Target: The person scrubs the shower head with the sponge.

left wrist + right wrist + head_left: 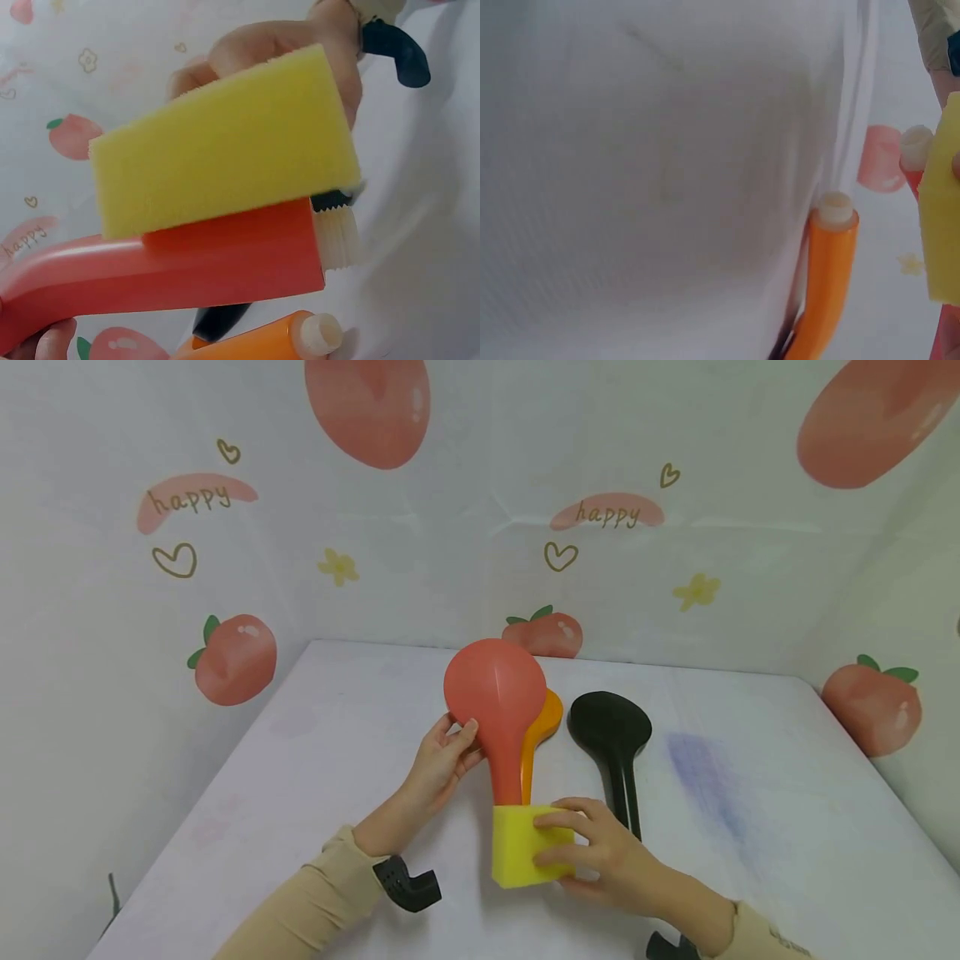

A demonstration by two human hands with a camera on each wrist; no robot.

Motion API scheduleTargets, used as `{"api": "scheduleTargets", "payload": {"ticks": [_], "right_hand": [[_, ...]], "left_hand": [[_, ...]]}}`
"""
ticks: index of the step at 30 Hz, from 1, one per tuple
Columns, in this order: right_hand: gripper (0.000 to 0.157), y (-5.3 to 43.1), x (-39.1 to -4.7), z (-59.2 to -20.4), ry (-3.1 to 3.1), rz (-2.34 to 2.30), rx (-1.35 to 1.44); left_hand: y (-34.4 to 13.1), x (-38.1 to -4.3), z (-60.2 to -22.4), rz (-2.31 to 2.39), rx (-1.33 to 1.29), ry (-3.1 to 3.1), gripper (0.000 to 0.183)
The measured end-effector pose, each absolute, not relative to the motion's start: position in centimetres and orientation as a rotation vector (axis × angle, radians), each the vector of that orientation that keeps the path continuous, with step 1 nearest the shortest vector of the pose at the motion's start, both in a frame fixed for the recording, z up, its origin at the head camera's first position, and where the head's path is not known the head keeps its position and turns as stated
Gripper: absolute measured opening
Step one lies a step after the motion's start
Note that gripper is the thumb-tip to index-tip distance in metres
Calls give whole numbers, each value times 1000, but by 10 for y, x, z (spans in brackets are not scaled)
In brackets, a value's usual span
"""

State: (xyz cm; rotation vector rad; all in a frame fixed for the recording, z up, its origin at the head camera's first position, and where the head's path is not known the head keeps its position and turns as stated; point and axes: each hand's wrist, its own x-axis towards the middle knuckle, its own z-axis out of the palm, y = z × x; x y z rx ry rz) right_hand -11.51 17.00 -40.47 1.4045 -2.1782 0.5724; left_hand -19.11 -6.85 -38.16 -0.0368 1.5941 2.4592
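My left hand (442, 764) holds a red ladle-shaped plastic utensil (495, 693) where its round head narrows into the handle. In my right hand (611, 860) is a yellow sponge (513, 852), gripped by its right side and covering the lower handle in the head view. From the left wrist view, the sponge (225, 150) lies along the red handle (240, 262), which ends in a pale ribbed plug (337, 236). Part of an orange utensil (553, 714) of similar form shows behind the red one; its pale handle end (835, 208) appears in the right wrist view.
Black ladle-shaped utensils (611, 727) lie on the white table (750, 877) to the right, their handles partly behind my right hand. Purple staining (701, 777) marks the tabletop beyond them. A white fruit-printed backdrop (450, 543) closes off the back and sides.
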Motion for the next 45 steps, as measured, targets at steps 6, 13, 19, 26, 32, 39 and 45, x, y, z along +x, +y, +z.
{"api": "scheduleTargets", "payload": {"ticks": [6,13,19,26,32,39,45], "right_hand": [[25,167,-124,-397,-2134,615,1255],[32,158,-134,-389,-2035,758,1034],[34,160,-131,-397,-2057,777,1029],[29,166,-121,-403,-2028,720,1187],[29,167,-120,-405,-1964,675,1221],[36,159,-126,-402,-1968,792,1049],[39,152,-129,-400,-1978,940,916]], "left_hand": [[-67,-188,-377,2451,-22,1567,40],[-64,-185,-379,2414,37,1543,42],[-66,-187,-381,2452,1,1532,39],[-71,-191,-378,2502,-51,1518,38],[-72,-189,-373,2514,-55,1512,40],[-66,-185,-372,2513,-24,1452,36],[-62,-184,-374,2505,5,1451,37]]}}
